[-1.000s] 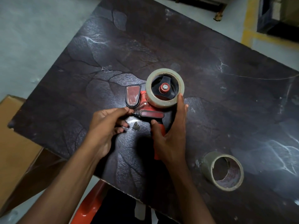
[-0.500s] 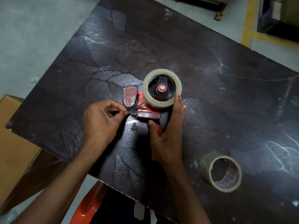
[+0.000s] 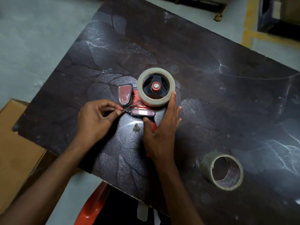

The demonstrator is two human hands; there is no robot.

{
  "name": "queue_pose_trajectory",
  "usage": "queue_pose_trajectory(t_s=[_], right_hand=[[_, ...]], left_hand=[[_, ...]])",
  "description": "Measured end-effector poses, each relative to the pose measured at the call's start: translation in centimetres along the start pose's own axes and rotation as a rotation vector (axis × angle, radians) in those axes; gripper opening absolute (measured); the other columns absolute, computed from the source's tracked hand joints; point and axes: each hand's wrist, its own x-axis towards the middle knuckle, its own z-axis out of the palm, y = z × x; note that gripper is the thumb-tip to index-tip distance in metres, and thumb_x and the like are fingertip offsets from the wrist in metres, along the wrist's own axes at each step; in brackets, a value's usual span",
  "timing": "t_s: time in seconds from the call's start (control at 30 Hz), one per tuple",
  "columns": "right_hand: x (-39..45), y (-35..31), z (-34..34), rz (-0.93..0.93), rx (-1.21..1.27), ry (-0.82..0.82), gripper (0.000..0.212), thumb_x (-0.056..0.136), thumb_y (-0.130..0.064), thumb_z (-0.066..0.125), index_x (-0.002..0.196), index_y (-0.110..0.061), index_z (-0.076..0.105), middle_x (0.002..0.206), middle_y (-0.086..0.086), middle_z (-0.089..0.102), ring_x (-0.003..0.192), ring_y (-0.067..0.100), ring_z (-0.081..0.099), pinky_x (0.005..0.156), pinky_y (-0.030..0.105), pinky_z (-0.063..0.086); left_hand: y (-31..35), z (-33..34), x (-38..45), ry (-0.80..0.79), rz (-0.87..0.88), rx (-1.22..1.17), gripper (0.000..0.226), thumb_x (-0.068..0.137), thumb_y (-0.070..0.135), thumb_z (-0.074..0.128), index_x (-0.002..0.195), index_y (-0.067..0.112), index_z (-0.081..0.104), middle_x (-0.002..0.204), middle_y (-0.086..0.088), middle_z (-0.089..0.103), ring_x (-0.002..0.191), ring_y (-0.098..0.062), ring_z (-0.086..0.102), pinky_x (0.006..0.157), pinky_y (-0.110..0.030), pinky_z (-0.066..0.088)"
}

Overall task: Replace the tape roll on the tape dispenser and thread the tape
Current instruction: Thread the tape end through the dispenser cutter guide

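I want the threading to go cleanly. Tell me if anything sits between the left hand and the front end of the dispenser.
Nothing visible does. The left hand already pinches at the front tip of the tape dispenser, beside the black flap. The right hand holds the handle side, touching the tape roll. The spare roll lies well apart.

A dark brown, glossy tabletop point(image 3: 211, 65) with a veined, cracked-looking pattern and pale scuffs carries everything here. Near its middle lies a red-and-black handheld tape dispenser point(image 3: 138, 101) on its side, a pale clear-tape roll point(image 3: 156, 103) seated on its hub. Just below the dispenser a small greyish blotch point(image 3: 136, 128) marks the surface. Well apart from the dispenser, toward the lower right, a nearly spent olive-brown tape roll point(image 3: 222, 171) rests alone on the tabletop.
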Motion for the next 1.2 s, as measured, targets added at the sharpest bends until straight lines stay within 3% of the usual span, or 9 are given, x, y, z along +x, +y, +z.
queue_pose_trajectory(t_s=[0.33,0.43,0.53,0.67,0.77,0.83,0.93,1.03,1.2], right_hand=[[0.2,-1.3,0.3,0.072,0.064,0.011,0.104,0.092,-0.011,0.071,0.165,-0.04,0.003,0.178,-0.01,0.01,0.167,0.023,-0.003,0.126,0.033,-0.012],[-0.1,-1.2,0.6,0.039,0.098,0.149,0.093,0.085,-0.015,0.074,0.165,-0.023,0.026,0.169,0.001,0.037,0.159,0.027,0.03,0.134,0.048,0.018],[-0.2,-1.1,0.3,0.056,-0.053,0.23,0.073,0.079,-0.036,0.075,0.145,-0.021,0.048,0.133,0.004,0.061,0.125,0.026,0.058,0.11,0.048,0.046],[-0.1,-0.4,-0.2,0.279,-0.111,-0.033,0.042,0.083,-0.055,0.073,0.095,-0.017,0.062,0.08,0.003,0.073,0.08,0.028,0.072,0.078,0.048,0.059],[0.6,0.1,-0.1,0.51,0.315,-0.349,0.032,0.088,-0.041,0.076,0.094,-0.011,0.069,0.08,0.014,0.079,0.064,0.027,0.074,0.07,0.051,0.066],[0.6,-0.6,-0.1,0.682,0.73,-0.536,0.006,0.097,-0.016,0.07,0.099,-0.011,0.068,0.075,0.011,0.077,0.051,0.018,0.066,0.055,0.028,0.059],[0.4,-0.6,0.6,0.737,1.108,-0.556,0.019,0.097,-0.012,0.064,0.079,-0.017,0.061,0.056,-0.003,0.055,0.04,0.007,0.047,0.041,0.019,0.039],[-0.3,-0.2,0.7,0.686,1.127,-0.508,0.041,0.107,-0.023,0.055,0.068,-0.019,0.043,0.051,-0.005,0.035,0.035,0.005,0.035,0.037,0.019,0.03],[-1.5,0.7,-0.9,0.661,1.072,-0.395,0.038,0.097,-0.034,0.066,0.071,-0.021,0.043,0.051,-0.003,0.032,0.033,0.006,0.032,0.037,0.017,0.028]], left_hand=[[2.2,-3.8,1.6,-0.077,0.209,0.568,0.013,0.091,0.038,0.078,0.103,0.043,0.081,0.096,0.009,0.084,0.097,-0.026,0.078,0.08,-0.039,0.057],[1.4,-3.4,1.8,-0.166,0.191,0.393,0.014,0.087,0.044,0.072,0.096,0.053,0.078,0.094,0.016,0.081,0.089,-0.015,0.076,0.082,-0.04,0.061],[1.1,-2.2,1.6,-0.101,0.199,0.188,0.011,0.08,0.049,0.076,0.088,0.043,0.08,0.088,0.011,0.077,0.079,-0.016,0.072,0.074,-0.04,0.058],[0.5,-1.0,1.7,-0.061,0.182,0.092,0.011,0.079,0.042,0.088,0.083,0.034,0.083,0.079,0.012,0.08,0.07,-0.027,0.072,0.066,-0.045,0.059],[0.2,-0.8,2.2,-0.021,0.172,0.075,0.013,0.078,0.05,0.08,0.082,0.037,0.079,0.075,0.016,0.078,0.07,-0.023,0.074,0.066,-0.044,0.06],[0.3,-0.4,2.4,-0.028,0.198,0.065,0.011,0.08,0.048,0.077,0.077,0.037,0.075,0.075,0.016,0.076,0.069,-0.02,0.074,0.066,-0.041,0.059],[0.6,0.2,3.1,-0.062,0.251,0.067,0.01,0.082,0.044,0.075,0.078,0.036,0.073,0.074,0.008,0.076,0.068,-0.021,0.072,0.065,-0.041,0.058],[0.6,0.4,3.9,-0.109,0.317,0.108,0.011,0.084,0.042,0.073,0.076,0.035,0.072,0.072,0.008,0.076,0.066,-0.015,0.071,0.065,-0.039,0.057],[0.8,1.9,3.9,-0.189,0.394,0.113,0.017,0.087,0.041,0.076,0.081,0.026,0.076,0.075,0.006,0.077,0.069,-0.017,0.073,0.066,-0.04,0.056]])
